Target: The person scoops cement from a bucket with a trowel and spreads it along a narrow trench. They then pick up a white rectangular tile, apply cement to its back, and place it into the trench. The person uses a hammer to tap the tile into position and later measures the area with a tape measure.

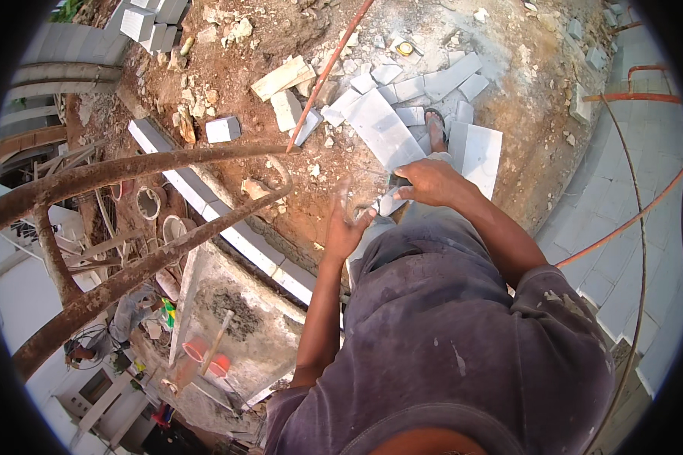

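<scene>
My right hand [430, 182] is closed, with a small dark object [397, 180] showing at its fingertips; its kind I cannot make out. Just left of it my left hand [347, 224] is raised, thumb apart from the fingers, which are smeared by motion; nothing shows in it. A small pale piece [388, 203] lies between the two hands, partly covered. Beyond them a large light-grey block [379, 127] rests on the ground among cut block pieces [451, 76]. Another pale slab [482, 157] is beside my sandalled foot [435, 129].
A yellow tape measure [405, 48] lies among dust and rubble. Rusty metal bars [129, 163] cross on the left, near a low block wall [239, 231]. A reddish rod [330, 72] slants overhead. To the right stands a block wall [607, 227] with a hanging cable [639, 212].
</scene>
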The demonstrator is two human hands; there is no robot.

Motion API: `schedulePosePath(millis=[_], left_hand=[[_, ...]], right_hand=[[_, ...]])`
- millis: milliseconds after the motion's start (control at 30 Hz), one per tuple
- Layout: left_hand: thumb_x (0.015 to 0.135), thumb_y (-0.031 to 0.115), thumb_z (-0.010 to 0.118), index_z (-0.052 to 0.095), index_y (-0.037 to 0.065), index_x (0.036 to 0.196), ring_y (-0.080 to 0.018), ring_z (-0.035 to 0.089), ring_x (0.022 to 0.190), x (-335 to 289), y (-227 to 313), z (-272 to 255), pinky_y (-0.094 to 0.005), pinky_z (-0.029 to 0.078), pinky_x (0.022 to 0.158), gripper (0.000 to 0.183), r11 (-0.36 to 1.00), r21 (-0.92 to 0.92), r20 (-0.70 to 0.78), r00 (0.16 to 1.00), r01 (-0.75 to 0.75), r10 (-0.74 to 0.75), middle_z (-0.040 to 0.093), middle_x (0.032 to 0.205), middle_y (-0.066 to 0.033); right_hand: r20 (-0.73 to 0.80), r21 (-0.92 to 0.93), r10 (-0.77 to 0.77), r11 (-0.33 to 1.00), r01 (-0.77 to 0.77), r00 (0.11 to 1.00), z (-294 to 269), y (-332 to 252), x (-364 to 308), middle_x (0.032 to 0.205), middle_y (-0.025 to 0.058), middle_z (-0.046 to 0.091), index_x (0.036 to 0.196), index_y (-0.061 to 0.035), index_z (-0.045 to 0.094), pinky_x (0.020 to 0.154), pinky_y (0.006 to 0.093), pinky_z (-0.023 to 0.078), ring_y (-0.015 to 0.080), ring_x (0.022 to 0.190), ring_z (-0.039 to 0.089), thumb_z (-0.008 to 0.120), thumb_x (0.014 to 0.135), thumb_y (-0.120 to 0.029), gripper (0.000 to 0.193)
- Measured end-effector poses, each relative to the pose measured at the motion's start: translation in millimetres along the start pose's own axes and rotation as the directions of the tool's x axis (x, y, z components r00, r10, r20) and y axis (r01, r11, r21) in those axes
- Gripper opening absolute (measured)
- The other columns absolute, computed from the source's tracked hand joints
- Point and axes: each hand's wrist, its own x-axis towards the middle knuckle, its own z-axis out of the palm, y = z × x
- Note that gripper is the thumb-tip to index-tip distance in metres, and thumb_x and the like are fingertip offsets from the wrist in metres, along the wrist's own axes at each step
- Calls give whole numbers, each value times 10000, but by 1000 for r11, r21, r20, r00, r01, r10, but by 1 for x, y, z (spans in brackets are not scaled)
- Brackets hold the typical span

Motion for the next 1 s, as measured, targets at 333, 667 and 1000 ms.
schedulePosePath(millis=[333,667,1000], left_hand=[[947,222,656,601,-3,1215,-458,622,1022,12,-91,-4,-455,491,912,354,901,11,109,895,434,-433,677,1071,-253],[904,47,611,635,-20,1161,-305,669,1044,-60,-110,67,-383,508,926,267,362,394,210,301,845,-930,707,1089,-169],[915,197,651,655,6,1181,-323,682,1038,-68,-84,115,-406,524,878,328,124,470,119,76,874,-990,703,1150,-194]], right_hand=[[-54,656,67,755,-15,996,-10,144,170,1029,220,717,1221,-31,672,843,420,524,325,946,708,667,913,-409,487],[19,350,545,781,-516,838,21,528,394,1298,189,643,1361,-84,573,1007,470,497,342,1227,603,677,885,-381,571],[-432,30,420,891,-452,799,16,671,597,1625,109,264,1465,-345,455,1029,502,505,484,1328,453,652,887,-171,635]])
